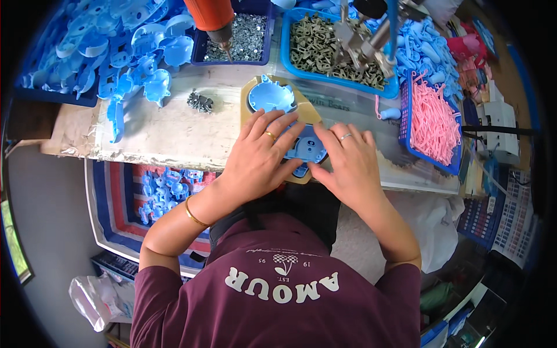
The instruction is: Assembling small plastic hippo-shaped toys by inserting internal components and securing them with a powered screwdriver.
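A tan fixture board (252, 104) lies at the table's front edge, with a round blue plastic shell (270, 95) seated in its far part. Nearer to me a blue plastic body piece (310, 149) with small molded details sits in the board. My left hand (261, 145) spreads over the board, fingertips by the round shell and thumb at the body piece's left edge. On the other side, my right hand (351, 159) touches the body piece's right edge with index finger and thumb, fingers apart. Part of both blue pieces is hidden under my fingers.
An orange power screwdriver (210, 14) hangs above a bin of screws (243, 37). Blue shells (142, 58) pile up at left. A blue tray (336, 81) of metal clips and a basket of pink strips (432, 122) stand at right. Below the table is a lined tub (113, 197).
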`<act>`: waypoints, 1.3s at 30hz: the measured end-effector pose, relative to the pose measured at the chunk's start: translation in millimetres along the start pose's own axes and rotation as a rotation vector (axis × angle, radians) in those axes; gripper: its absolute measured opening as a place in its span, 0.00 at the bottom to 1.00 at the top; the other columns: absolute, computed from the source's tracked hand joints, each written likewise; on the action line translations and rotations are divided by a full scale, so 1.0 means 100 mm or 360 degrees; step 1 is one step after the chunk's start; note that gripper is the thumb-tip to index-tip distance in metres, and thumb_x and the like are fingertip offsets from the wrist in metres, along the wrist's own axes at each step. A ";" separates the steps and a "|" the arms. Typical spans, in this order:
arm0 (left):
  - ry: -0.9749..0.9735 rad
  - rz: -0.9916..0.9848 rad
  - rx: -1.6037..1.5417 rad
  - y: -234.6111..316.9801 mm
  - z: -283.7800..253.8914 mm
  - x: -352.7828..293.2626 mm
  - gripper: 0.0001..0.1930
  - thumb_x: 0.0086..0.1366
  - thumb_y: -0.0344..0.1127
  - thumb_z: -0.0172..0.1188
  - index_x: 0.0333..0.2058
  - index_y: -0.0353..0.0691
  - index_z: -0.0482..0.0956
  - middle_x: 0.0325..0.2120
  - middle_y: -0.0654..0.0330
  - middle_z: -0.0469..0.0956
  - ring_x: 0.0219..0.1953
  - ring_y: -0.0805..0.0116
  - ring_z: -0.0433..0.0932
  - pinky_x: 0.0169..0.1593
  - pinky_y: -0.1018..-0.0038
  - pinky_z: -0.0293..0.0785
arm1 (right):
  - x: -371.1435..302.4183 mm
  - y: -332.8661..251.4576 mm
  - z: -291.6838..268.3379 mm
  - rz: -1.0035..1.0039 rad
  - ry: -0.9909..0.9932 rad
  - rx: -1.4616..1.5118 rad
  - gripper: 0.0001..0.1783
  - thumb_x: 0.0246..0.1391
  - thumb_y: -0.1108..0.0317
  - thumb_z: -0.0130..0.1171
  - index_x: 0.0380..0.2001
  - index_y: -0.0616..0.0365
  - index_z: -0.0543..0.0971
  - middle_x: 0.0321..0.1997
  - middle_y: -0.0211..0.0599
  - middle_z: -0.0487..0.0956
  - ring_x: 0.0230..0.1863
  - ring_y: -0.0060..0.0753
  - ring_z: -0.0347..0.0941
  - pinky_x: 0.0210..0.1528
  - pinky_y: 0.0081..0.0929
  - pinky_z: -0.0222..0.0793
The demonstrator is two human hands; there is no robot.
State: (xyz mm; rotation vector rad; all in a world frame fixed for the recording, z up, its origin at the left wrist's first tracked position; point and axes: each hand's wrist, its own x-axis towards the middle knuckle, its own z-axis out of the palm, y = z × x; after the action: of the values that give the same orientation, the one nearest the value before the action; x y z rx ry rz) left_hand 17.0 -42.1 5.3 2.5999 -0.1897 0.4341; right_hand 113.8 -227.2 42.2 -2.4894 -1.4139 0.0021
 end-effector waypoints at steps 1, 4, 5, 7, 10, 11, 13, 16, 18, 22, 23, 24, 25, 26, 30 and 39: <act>-0.0003 0.0004 -0.0002 0.00 0.00 -0.01 0.31 0.58 0.44 0.67 0.58 0.39 0.71 0.59 0.54 0.69 0.62 0.50 0.65 0.66 0.52 0.58 | 0.00 0.00 -0.01 -0.0025 -0.0023 0.0010 0.35 0.38 0.60 0.73 0.53 0.53 0.75 0.44 0.33 0.74 0.48 0.39 0.70 0.45 0.39 0.61; -0.0025 -0.0028 -0.0032 -0.01 0.03 -0.02 0.31 0.57 0.44 0.67 0.58 0.40 0.72 0.58 0.56 0.70 0.61 0.52 0.67 0.66 0.52 0.59 | 0.03 0.10 0.07 -0.0009 -0.0038 0.0047 0.35 0.38 0.59 0.73 0.53 0.53 0.75 0.45 0.33 0.73 0.49 0.39 0.70 0.45 0.39 0.60; -0.0025 -0.0024 0.0017 -0.02 0.04 -0.02 0.31 0.57 0.44 0.67 0.58 0.40 0.72 0.58 0.56 0.70 0.60 0.52 0.67 0.66 0.52 0.59 | 0.03 0.09 0.06 -0.0008 -0.0035 0.0041 0.35 0.38 0.59 0.73 0.53 0.53 0.75 0.45 0.33 0.73 0.49 0.39 0.70 0.45 0.39 0.60; -0.0018 -0.0014 0.0065 -0.03 0.04 -0.01 0.31 0.56 0.44 0.67 0.57 0.40 0.72 0.58 0.57 0.70 0.60 0.53 0.67 0.66 0.52 0.59 | 0.03 0.07 0.04 0.0042 -0.0106 0.0026 0.35 0.39 0.57 0.73 0.53 0.52 0.74 0.45 0.33 0.73 0.50 0.41 0.70 0.48 0.39 0.61; -0.0030 -0.0036 0.0061 -0.02 0.03 -0.01 0.31 0.56 0.44 0.67 0.57 0.41 0.72 0.58 0.57 0.70 0.60 0.53 0.67 0.66 0.51 0.59 | 0.07 0.18 -0.01 -0.0037 -0.0059 0.0271 0.28 0.45 0.57 0.72 0.49 0.54 0.77 0.45 0.35 0.75 0.46 0.40 0.73 0.48 0.37 0.65; -0.0035 -0.0042 0.0071 -0.02 0.04 -0.01 0.31 0.56 0.44 0.67 0.57 0.41 0.72 0.58 0.57 0.69 0.60 0.53 0.67 0.66 0.50 0.59 | 0.11 0.23 -0.07 -0.0037 -0.0052 0.0266 0.28 0.45 0.57 0.72 0.49 0.54 0.77 0.45 0.35 0.75 0.46 0.40 0.73 0.48 0.37 0.65; -0.0036 -0.0046 0.0087 -0.03 0.05 -0.02 0.31 0.57 0.44 0.67 0.57 0.41 0.72 0.58 0.57 0.69 0.60 0.53 0.67 0.67 0.50 0.59 | 0.27 0.36 -0.15 0.0188 -0.0183 0.0750 0.19 0.51 0.60 0.69 0.44 0.56 0.80 0.41 0.36 0.78 0.40 0.36 0.76 0.43 0.32 0.70; -0.0060 -0.0050 0.0083 0.00 0.04 -0.02 0.31 0.57 0.44 0.67 0.58 0.40 0.71 0.59 0.57 0.69 0.61 0.53 0.66 0.67 0.50 0.58 | 0.66 0.69 -0.11 0.0265 0.0381 0.0494 0.10 0.54 0.65 0.65 0.38 0.56 0.83 0.35 0.35 0.81 0.33 0.32 0.77 0.36 0.28 0.72; -0.0062 -0.0059 0.0101 0.01 0.05 -0.04 0.31 0.57 0.44 0.67 0.58 0.40 0.71 0.59 0.57 0.69 0.61 0.53 0.66 0.67 0.50 0.57 | 0.91 0.88 -0.01 0.0241 0.0436 0.0387 0.09 0.54 0.65 0.64 0.37 0.56 0.83 0.34 0.35 0.80 0.33 0.33 0.77 0.35 0.29 0.72; -0.0055 -0.0045 0.0107 0.03 0.06 -0.05 0.31 0.58 0.44 0.67 0.59 0.40 0.70 0.59 0.56 0.69 0.62 0.53 0.65 0.68 0.50 0.57 | 1.13 1.02 0.18 0.0200 0.0407 -0.0081 0.05 0.54 0.69 0.62 0.34 0.55 0.82 0.31 0.35 0.79 0.32 0.36 0.77 0.34 0.33 0.72; -0.0054 -0.0050 0.0115 0.03 0.07 -0.06 0.32 0.58 0.43 0.67 0.59 0.40 0.70 0.59 0.56 0.68 0.62 0.53 0.65 0.68 0.50 0.57 | 1.15 1.04 0.22 0.0193 0.0411 -0.0078 0.05 0.54 0.69 0.62 0.34 0.55 0.82 0.31 0.35 0.79 0.32 0.36 0.77 0.34 0.33 0.72; -0.0053 -0.0052 0.0120 0.03 0.07 -0.06 0.32 0.58 0.43 0.66 0.59 0.40 0.70 0.59 0.56 0.68 0.62 0.53 0.65 0.68 0.50 0.56 | 1.17 1.06 0.24 0.0232 0.0384 -0.0046 0.05 0.53 0.69 0.62 0.33 0.55 0.82 0.30 0.35 0.78 0.32 0.37 0.77 0.35 0.33 0.72; -0.0049 -0.0052 0.0122 0.03 0.07 -0.06 0.32 0.58 0.43 0.66 0.59 0.40 0.70 0.59 0.56 0.68 0.62 0.53 0.65 0.68 0.50 0.56 | 1.17 1.08 0.24 0.0273 0.0357 -0.0017 0.04 0.52 0.70 0.62 0.33 0.55 0.82 0.29 0.36 0.77 0.32 0.37 0.77 0.35 0.33 0.72; -0.0055 -0.0051 0.0134 0.03 0.07 -0.06 0.32 0.58 0.43 0.66 0.60 0.40 0.70 0.60 0.56 0.68 0.62 0.53 0.65 0.68 0.50 0.56 | 1.17 1.08 0.24 0.0271 0.0358 -0.0018 0.04 0.52 0.70 0.62 0.33 0.55 0.82 0.29 0.36 0.77 0.32 0.37 0.77 0.35 0.33 0.72; -0.0071 -0.0047 0.0119 0.02 0.05 -0.05 0.31 0.58 0.44 0.66 0.59 0.40 0.70 0.59 0.56 0.69 0.62 0.53 0.65 0.68 0.50 0.55 | 1.09 1.15 0.14 0.0453 0.0334 0.0708 0.06 0.57 0.70 0.60 0.37 0.57 0.81 0.34 0.32 0.81 0.35 0.28 0.78 0.36 0.27 0.71; 0.0160 -0.0275 -0.0698 0.15 -0.09 0.29 0.23 0.66 0.35 0.62 0.57 0.35 0.73 0.49 0.50 0.78 0.50 0.53 0.76 0.55 0.63 0.73 | 0.28 0.70 0.03 0.0459 -0.0163 0.2140 0.07 0.62 0.74 0.57 0.43 0.62 0.78 0.40 0.33 0.82 0.39 0.22 0.79 0.42 0.23 0.75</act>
State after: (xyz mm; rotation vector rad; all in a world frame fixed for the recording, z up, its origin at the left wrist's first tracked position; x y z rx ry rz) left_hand 38.4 -52.3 28.9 2.1383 -0.0203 0.4072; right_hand 186.5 -236.3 26.1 -1.4799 -0.6189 0.8355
